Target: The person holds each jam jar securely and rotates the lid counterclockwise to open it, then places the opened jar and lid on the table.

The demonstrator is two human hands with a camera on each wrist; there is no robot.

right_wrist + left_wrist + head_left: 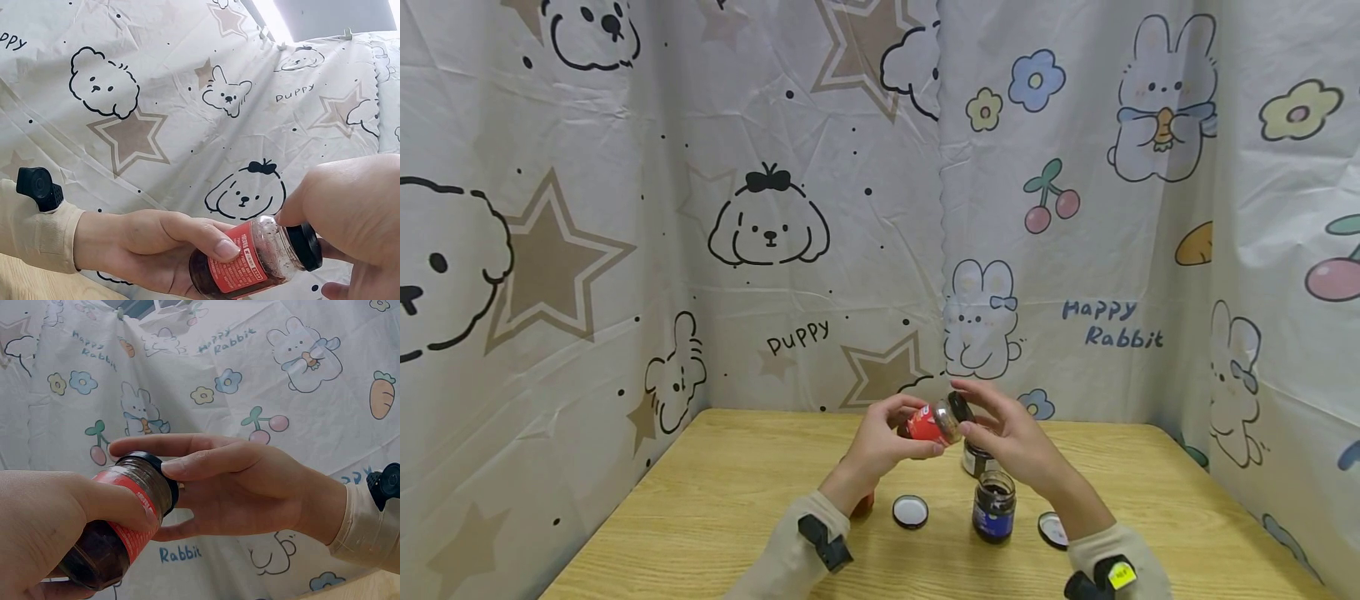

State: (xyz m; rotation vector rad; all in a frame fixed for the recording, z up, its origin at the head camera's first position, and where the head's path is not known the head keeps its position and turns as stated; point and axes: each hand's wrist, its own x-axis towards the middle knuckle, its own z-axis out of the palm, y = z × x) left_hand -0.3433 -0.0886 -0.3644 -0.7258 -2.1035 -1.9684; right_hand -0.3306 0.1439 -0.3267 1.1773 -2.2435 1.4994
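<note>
My left hand [883, 435] grips a glass jar [234, 275] with a red label and dark contents, fingers and thumb around its body. The jar is tilted above the table, its mouth end toward the right. A black lid [164, 481] sits at the jar's neck. My right hand [1018, 437] holds this lid, with the thumb at its near edge and the fingers spread around the far side. Below the hands stands an uncapped jar [993, 525] with a blue label and dark contents.
On the wooden table [700, 533], a lid [910, 512] lies with its white inside up, and another lid [1052, 530] lies beside the right forearm. Another jar [976, 462] stands behind the blue-labelled one. A reddish object [865, 506] is mostly hidden by the left wrist. Printed curtains [820, 292] surround the table.
</note>
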